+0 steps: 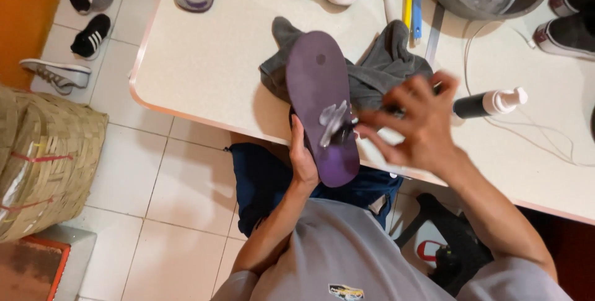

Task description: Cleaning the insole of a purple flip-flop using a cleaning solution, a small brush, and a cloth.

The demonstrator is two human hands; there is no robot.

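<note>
Pale floor tiles [133, 177] filled the left of the frame, with a woven straw basket [46, 158] at the far left edge. Our left hand [302, 160] clasped the purple rubber flip-flop [322, 100] by its edge at frame centre, its far end resting on a crumpled grey cloth [387, 72] on the cream table [204, 59]. Our right hand [418, 124], blurred, hovered just right of the strap with fingers spread, holding nothing. Farther right lay a black pump bottle [486, 104].

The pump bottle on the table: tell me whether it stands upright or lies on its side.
On its side. The dark pump bottle lies flat on the table, its white pump head pointing right, beside the right hand.
</note>
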